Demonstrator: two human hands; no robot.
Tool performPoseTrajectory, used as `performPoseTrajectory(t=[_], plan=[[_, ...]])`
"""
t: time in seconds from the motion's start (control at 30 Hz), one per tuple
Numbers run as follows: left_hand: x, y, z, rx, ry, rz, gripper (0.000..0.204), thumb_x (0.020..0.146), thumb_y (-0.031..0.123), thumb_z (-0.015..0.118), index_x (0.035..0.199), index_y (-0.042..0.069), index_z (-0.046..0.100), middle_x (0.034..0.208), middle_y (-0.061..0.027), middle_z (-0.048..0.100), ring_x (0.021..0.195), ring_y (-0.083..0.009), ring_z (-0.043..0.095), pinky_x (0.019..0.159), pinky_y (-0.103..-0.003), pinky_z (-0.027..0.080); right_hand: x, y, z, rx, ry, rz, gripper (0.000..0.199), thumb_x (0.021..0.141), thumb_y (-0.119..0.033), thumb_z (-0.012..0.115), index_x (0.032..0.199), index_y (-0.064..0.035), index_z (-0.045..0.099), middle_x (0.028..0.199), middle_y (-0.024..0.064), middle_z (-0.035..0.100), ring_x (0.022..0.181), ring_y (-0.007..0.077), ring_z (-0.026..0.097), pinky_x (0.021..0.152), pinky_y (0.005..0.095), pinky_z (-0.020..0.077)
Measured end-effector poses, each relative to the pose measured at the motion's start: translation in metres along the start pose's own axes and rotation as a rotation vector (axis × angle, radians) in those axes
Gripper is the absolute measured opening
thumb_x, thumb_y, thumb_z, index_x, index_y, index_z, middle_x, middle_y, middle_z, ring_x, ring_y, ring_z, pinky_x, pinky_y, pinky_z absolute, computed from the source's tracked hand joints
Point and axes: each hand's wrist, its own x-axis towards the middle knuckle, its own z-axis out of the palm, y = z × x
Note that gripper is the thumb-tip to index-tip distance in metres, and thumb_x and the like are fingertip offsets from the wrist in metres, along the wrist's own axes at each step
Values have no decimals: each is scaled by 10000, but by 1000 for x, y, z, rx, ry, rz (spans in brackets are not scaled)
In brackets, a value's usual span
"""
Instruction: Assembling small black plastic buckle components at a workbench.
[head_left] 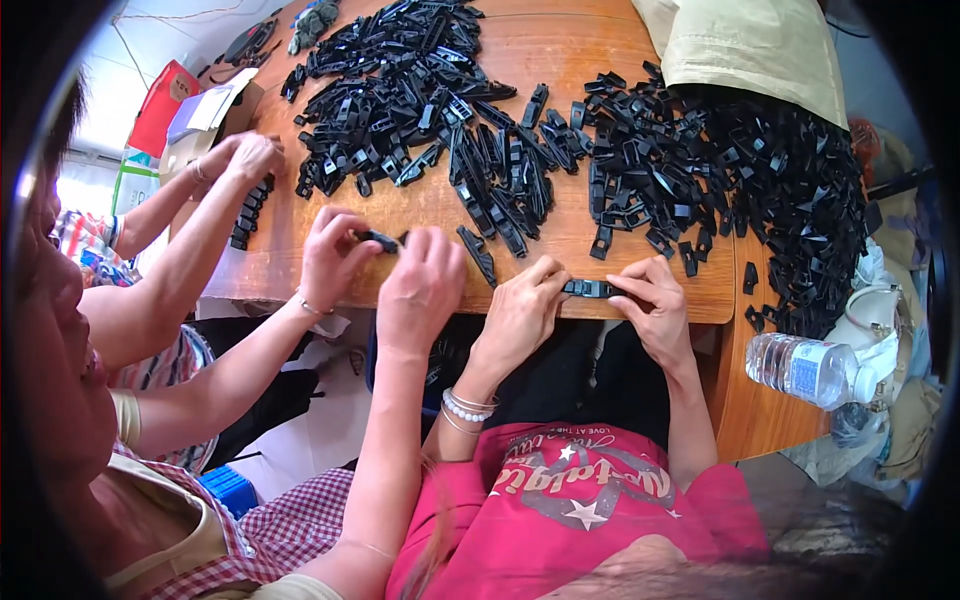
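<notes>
Wooden table (560, 55), crowded workroom, several people seated along the near edge. At that edge, the black plastic clip (588, 289) sits pinched between both of the wearer's hands: left hand (520, 310) has fingertips closed on its left end, right hand (655, 305) has thumb and forefinger closed on its right end. Clip is held level, just above or touching the table lip; can't tell which.

Handling, my read: small moulded plastic, light, stiff, smooth enough to slip under a loose pinch. Not fragile, though thin tabs could likely snap if bent sideways. Best hold is on the two ends, flat faces between thumb and finger, leaving the middle free.

Outward: loose heap of black clips (640, 150) just beyond the hands, spreading to the right edge under a pale cloth bag (760, 50). A second heap (400, 80) lies farther back left. A co-worker's two hands (345, 250) just to the left work another black piece. A third person's hands (245, 160) rest on a stacked row farther left. Clear water bottle (805, 368) lies on its side at the right.
</notes>
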Motion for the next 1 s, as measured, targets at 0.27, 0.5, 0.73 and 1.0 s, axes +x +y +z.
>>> performPoseTrajectory(t=[0.27,0.5,0.73,1.0], plan=[[-18,-3,-2,5,42,-16,202,784,-12,671,984,-24,648,969,-150,606,776,-325,643,682,-360,515,3,1,22,73,-80,-1,245,697,14,715,942,-6,722,899,81,616,865,238,549,801,331,443],[-116,-26,-35,520,278,-267,219,776,31,706,982,9,639,955,-149,615,797,-313,635,684,-353,521,29,14,15,-343,154,-179,182,749,81,619,918,29,661,902,123,575,850,299,567,761,388,453],[-37,-17,-16,459,445,-118,290,810,89,703,1072,42,588,922,-149,552,836,-327,547,746,-441,472,40,8,25,-311,81,-232,167,757,50,648,916,11,615,942,127,578,889,293,563,787,386,444],[-56,-16,-9,-186,588,-305,216,824,-46,637,1037,-20,612,925,-152,640,839,-279,640,745,-331,504,1,6,17,21,231,171,255,975,-35,471,1184,2,613,895,50,574,737,94,520,646,210,422]])
